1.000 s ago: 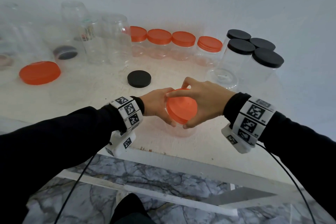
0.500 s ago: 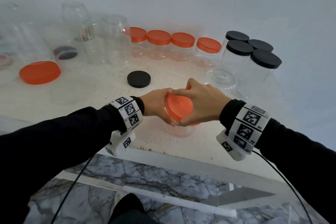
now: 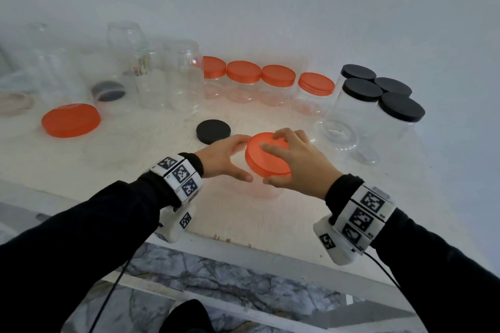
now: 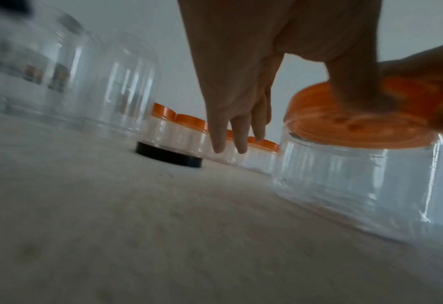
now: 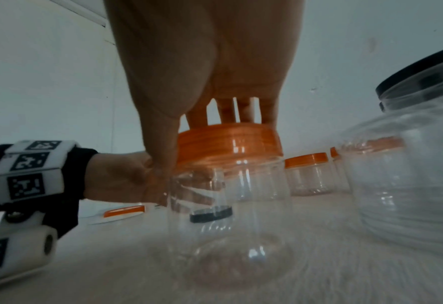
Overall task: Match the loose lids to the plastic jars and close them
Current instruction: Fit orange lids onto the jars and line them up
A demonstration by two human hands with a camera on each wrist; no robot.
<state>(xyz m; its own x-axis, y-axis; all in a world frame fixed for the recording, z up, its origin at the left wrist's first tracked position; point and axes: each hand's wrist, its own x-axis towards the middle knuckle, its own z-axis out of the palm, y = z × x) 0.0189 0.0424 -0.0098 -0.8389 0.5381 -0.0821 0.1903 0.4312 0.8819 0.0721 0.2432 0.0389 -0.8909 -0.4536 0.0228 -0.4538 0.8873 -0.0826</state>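
A small clear plastic jar (image 3: 270,192) stands near the table's front edge with an orange lid (image 3: 259,163) sitting on its mouth. My right hand (image 3: 274,158) covers the lid from above, thumb and fingers curled round its rim. The right wrist view shows the lid (image 5: 228,142) level over the jar (image 5: 228,226). My left hand (image 3: 244,158) is beside the jar on its left. Its fingers (image 4: 220,131) are straight and apart from the jar wall (image 4: 345,174). Its thumb lies by the lid's edge (image 4: 358,131).
A loose black lid (image 3: 213,131) lies just behind my hands and a large orange lid (image 3: 71,120) at the left. Open clear jars (image 3: 186,76) stand at the back left, orange-lidded jars (image 3: 243,73) along the wall, black-lidded jars (image 3: 400,108) and an open jar (image 3: 335,132) at the right.
The orange lid was tilted in my right hand over the jar; now it sits level on the mouth. My right hand has turned on it. My left fingers have straightened off the jar.
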